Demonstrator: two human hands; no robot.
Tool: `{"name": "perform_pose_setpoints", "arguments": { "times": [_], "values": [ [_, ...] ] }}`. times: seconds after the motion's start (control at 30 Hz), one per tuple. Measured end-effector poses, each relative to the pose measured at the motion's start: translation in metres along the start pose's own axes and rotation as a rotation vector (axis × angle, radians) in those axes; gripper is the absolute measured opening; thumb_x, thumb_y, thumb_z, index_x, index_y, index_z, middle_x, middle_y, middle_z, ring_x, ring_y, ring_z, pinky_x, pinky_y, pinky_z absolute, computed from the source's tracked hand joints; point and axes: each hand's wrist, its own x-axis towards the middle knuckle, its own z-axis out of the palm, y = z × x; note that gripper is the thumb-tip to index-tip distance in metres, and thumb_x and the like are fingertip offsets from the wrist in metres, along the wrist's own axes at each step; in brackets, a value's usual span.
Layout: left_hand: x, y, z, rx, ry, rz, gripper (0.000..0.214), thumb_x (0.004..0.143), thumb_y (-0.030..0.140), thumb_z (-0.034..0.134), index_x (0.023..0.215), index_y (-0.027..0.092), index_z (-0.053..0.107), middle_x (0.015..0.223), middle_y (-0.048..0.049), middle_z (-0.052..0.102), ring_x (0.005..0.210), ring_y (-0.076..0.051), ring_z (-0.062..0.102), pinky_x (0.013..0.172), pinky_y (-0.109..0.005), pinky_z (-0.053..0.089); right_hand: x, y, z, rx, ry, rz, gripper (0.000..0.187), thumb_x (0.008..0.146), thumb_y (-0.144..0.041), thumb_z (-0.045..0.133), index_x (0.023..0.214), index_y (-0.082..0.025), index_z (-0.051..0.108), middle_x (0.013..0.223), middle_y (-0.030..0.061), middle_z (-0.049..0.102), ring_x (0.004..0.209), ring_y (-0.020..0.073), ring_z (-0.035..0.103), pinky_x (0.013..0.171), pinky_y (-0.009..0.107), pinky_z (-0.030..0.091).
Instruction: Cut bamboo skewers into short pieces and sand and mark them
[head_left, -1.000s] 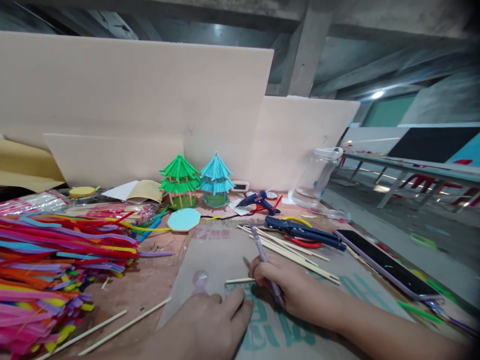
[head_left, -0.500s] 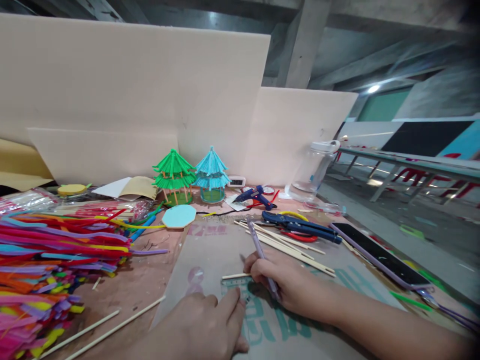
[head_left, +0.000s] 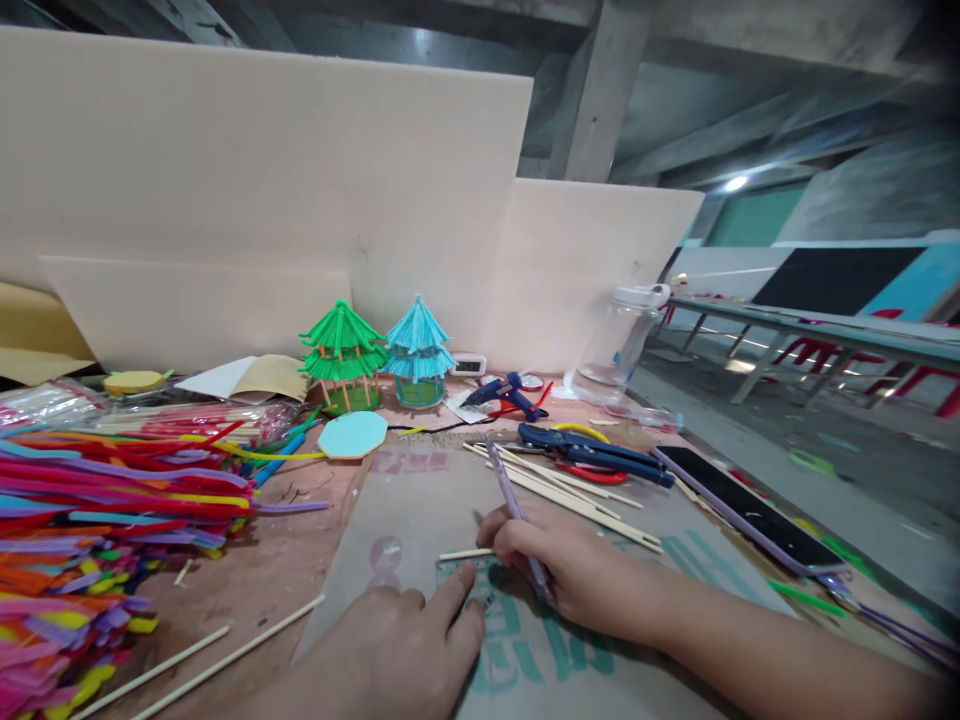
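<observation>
My right hand [head_left: 559, 565] is closed round a lilac pen [head_left: 510, 500], its tip down on a short wooden stick [head_left: 465, 553] that lies on a sheet of brown cardboard [head_left: 420, 510]. My left hand [head_left: 397, 650] lies flat, fingers stretched, pressing a clear ruler [head_left: 461, 580] just below that stick. More long wooden sticks [head_left: 570, 495] lie right behind my right hand.
A heap of coloured pipe cleaners [head_left: 97, 520] fills the left. Green [head_left: 339, 355] and blue [head_left: 418, 350] model pavilions stand at the back. A glue gun [head_left: 506, 393], blue-handled cutters [head_left: 600, 455], a phone [head_left: 742, 510] and a clear jar [head_left: 619, 345] lie to the right.
The view has drifted slightly; both hands stay on the stick and ruler, with the left hand's fingers shifted a little along the ruler.
</observation>
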Motion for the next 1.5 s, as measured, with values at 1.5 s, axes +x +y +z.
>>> {"name": "perform_pose_setpoints", "arguments": {
  "times": [1.5],
  "values": [
    [0.007, 0.003, 0.016, -0.004, -0.113, -0.034, 0.040, 0.094, 0.015, 0.049, 0.132, 0.015, 0.058, 0.151, -0.0283, 0.041, 0.061, -0.025, 0.075, 0.060, -0.041, 0.061, 0.004, 0.001, 0.006, 0.070, 0.011, -0.029, 0.018, 0.084, -0.003, 0.058, 0.087, -0.021, 0.056, 0.113, 0.0045, 0.071, 0.096, 0.0163, 0.062, 0.080, 0.027, 0.046]
  ]
}}
